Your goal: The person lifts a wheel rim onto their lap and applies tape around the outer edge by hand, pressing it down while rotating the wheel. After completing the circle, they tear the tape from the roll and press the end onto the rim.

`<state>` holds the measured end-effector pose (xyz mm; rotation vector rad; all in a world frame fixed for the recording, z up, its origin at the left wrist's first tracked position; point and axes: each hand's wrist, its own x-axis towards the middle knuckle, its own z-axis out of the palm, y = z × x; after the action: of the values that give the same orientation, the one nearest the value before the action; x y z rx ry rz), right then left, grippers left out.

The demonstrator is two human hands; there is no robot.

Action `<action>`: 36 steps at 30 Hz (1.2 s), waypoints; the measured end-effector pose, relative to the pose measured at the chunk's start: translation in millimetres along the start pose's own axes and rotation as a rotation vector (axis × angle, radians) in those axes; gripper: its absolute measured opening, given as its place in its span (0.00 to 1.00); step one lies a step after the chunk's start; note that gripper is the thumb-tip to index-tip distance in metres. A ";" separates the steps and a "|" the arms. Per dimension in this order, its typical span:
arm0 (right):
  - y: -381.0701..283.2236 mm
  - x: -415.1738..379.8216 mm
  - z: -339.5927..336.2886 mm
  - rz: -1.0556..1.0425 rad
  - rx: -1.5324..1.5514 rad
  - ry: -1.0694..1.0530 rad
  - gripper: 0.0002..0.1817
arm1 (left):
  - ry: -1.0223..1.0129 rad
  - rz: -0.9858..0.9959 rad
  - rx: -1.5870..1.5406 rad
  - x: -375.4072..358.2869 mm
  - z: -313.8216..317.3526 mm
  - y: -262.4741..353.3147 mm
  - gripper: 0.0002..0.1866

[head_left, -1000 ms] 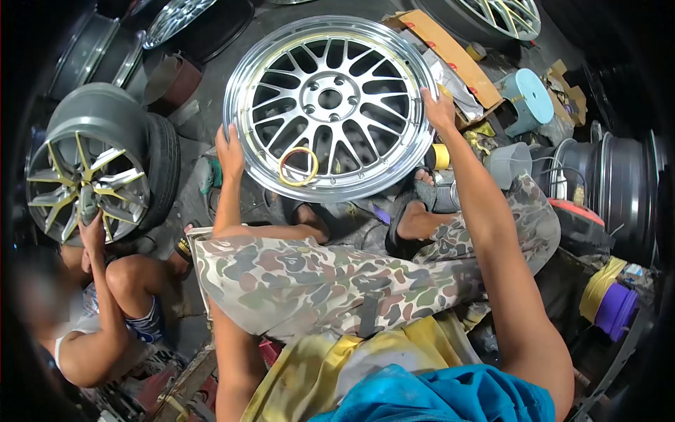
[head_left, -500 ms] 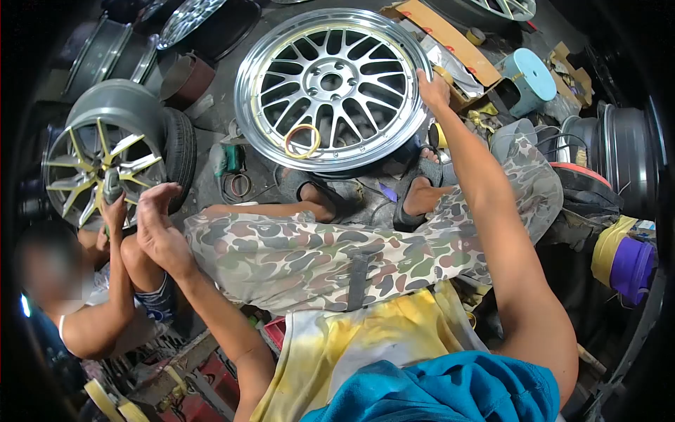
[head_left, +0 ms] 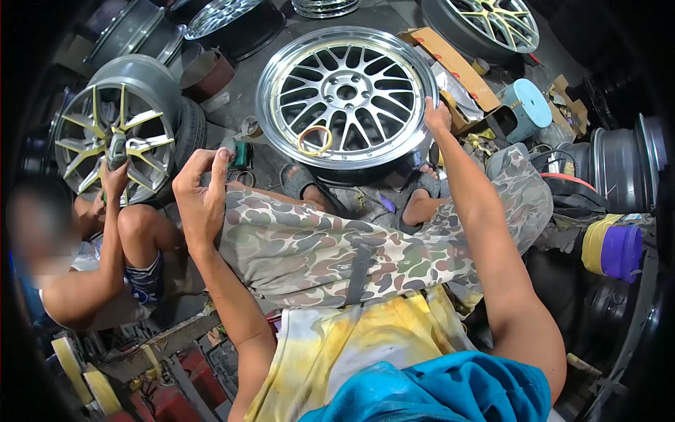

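Observation:
A silver multi-spoke wheel rim (head_left: 348, 144) with a polished lip lies face up in front of me. My right hand (head_left: 439, 115) grips its right edge. On the rim's near left part rests a roll of yellow tape (head_left: 314, 141). My left hand (head_left: 202, 188) is raised over my left knee, its fingers curled in against the thumb. Whether anything small sits between those fingers is hidden. Just beyond it, a green power tool (head_left: 242, 155) lies on the floor, partly covered by the hand.
At left, a seated person holds a tool (head_left: 117, 150) against a yellow-spoked wheel (head_left: 114, 144). A tyre (head_left: 192, 133) stands behind it. A light-blue stool (head_left: 527, 105) and cardboard box (head_left: 457, 67) stand to the right. Purple and yellow tape rolls (head_left: 619, 253) are at far right.
My left hand has gone from outstretched to curled fingers and moved right, away from the other person's knee. My right hand stays on the rim. The whole view has shifted slightly.

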<state>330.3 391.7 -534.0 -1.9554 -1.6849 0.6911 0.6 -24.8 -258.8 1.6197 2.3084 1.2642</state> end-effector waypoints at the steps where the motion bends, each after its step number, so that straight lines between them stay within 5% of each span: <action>1: -0.1 -1.9 -0.9 0.000 -0.003 0.001 0.34 | 0.004 -0.004 -0.001 -1.1 -0.5 -0.8 0.14; 36: -4.4 -7.8 5.1 0.011 0.082 0.053 0.35 | -0.062 -0.019 0.081 -15.5 -18.1 31.7 0.10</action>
<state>322.8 384.7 -534.6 -1.9108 -1.5911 0.6954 23.3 -44.2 -232.6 1.6319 2.3610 1.1133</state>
